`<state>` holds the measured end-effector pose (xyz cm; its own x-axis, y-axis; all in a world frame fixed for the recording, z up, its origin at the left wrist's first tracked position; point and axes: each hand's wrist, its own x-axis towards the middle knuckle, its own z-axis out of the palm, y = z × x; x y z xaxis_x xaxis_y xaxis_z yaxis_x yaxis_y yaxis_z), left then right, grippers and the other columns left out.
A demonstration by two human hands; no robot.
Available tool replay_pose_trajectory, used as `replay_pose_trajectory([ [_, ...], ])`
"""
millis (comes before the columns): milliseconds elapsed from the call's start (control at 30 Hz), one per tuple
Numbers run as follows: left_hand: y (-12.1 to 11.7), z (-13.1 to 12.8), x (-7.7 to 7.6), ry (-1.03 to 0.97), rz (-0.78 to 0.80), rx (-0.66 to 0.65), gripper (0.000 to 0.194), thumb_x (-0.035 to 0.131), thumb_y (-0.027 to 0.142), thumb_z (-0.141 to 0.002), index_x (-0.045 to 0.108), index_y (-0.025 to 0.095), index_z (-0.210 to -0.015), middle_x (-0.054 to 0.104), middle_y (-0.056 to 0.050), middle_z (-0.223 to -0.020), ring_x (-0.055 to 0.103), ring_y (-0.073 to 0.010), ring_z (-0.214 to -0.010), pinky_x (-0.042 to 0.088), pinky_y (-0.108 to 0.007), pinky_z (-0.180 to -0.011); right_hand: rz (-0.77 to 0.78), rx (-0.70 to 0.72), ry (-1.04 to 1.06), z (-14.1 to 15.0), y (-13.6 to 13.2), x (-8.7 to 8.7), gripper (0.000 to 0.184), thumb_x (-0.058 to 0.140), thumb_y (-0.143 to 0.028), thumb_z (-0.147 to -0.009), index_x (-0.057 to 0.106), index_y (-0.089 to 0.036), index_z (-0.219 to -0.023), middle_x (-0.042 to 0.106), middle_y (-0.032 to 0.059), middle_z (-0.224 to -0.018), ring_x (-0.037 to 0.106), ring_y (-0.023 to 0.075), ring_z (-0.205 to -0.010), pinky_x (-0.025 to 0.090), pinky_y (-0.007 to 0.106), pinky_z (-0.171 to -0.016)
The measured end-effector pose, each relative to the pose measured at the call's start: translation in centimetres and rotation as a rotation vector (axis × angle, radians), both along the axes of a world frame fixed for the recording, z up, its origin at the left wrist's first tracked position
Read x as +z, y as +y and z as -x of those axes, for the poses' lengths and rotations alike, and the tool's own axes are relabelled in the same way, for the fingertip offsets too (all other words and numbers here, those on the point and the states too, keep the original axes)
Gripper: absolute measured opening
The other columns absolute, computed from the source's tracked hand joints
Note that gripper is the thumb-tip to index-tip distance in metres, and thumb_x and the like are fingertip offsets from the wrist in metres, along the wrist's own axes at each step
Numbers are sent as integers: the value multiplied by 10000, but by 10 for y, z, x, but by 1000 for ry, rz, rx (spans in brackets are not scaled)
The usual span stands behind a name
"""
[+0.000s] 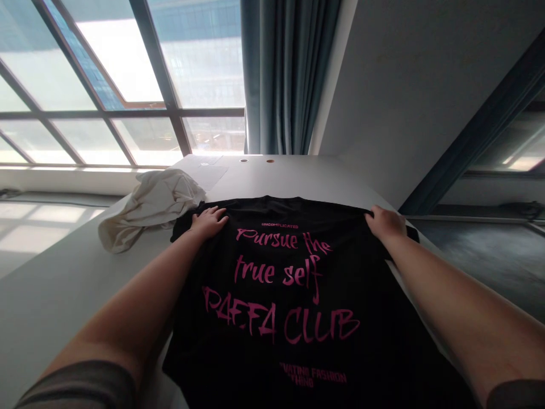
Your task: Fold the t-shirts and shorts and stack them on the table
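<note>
A black T-shirt [272, 341] with pink lettering lies spread on a white table, its collar side toward the far end. My left hand [208, 222] rests on the shirt's left shoulder, fingers stretched out over the cloth. At the right shoulder, my right hand [386, 222] is closed on the fabric, with a bit of black sleeve showing past the wrist. The shirt's lower part runs out of the bottom of the view.
A crumpled off-white cloth [155, 204] sits on the table [298, 176] beside my left hand, against the shirt's left sleeve. Two round holes are near the table's far edge. Beyond stand large windows [128, 111], a blue-grey curtain [285, 79] and a grey wall [395, 102].
</note>
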<state>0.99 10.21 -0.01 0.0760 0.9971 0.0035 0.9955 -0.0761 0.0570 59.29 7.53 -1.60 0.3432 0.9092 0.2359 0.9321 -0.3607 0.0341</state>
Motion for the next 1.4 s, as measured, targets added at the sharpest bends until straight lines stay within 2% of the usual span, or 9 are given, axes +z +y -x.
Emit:
replay_pose_trajectory([
  [433,77,-37,-6,-13,68,26,723,256,750,-982,346,442,-1630,212,-10,-1758,170,-376,-1610,160,-688,-1243,90,4,-151,-34,72,13,379,416,-356,-1080,685,-141,-1238,702,232,-1157,574,300,-1084,277,428,-852],
  [600,103,-38,-4,-94,55,-2,700,247,762,-983,434,440,-1575,334,-26,-1716,252,-418,-1575,129,-760,-1215,-21,-55,-69,-46,82,1,374,510,-437,-1047,702,-172,-1228,694,201,-1179,532,301,-1110,306,426,-859],
  [767,117,-48,8,21,87,-23,720,274,745,-995,424,388,-1602,340,-63,-1711,263,-461,-1556,108,-810,-1182,-180,58,-71,-53,75,14,441,615,-432,-969,675,-233,-1358,548,202,-1435,456,365,-1287,328,513,-1037],
  [867,110,-70,10,101,17,-200,672,248,699,-1031,520,360,-1545,309,-38,-1727,246,-411,-1577,118,-732,-1226,-88,259,-51,-29,83,25,530,533,-434,-1000,603,-210,-1476,559,181,-1471,498,346,-1317,341,505,-1138],
  [1000,105,-112,2,59,58,-401,691,234,682,-1043,400,346,-1623,281,-30,-1737,266,-340,-1587,222,-560,-1264,319,606,113,46,98,16,622,425,-578,-1021,548,-266,-1544,526,75,-1576,481,308,-1436,348,409,-1228],
  [1067,116,-128,0,30,144,-405,715,294,687,-1026,317,354,-1659,223,-22,-1753,187,-357,-1610,209,-576,-1267,323,542,149,79,105,4,709,365,-664,-1014,394,-326,-1637,330,47,-1709,308,355,-1561,253,551,-1275],
  [1167,150,-145,7,13,304,-368,658,391,688,-996,431,422,-1597,310,38,-1723,214,-359,-1602,233,-566,-1266,314,456,166,98,118,-9,741,262,-698,-1023,247,-363,-1683,153,18,-1763,155,366,-1613,138,658,-1276],
  [1300,184,-161,21,0,341,-291,755,315,782,-965,403,412,-1617,381,-13,-1694,372,-410,-1529,319,-630,-1216,329,450,169,89,136,-10,719,257,-672,-1029,247,-366,-1680,153,2,-1762,153,329,-1619,150,633,-1285],
  [1400,179,-178,14,-20,309,-213,857,263,830,-937,254,395,-1674,253,-50,-1743,271,-484,-1553,296,-732,-1179,312,431,170,87,142,-8,712,256,-651,-1032,267,-348,-1675,172,2,-1758,178,321,-1615,176,624,-1286],
])
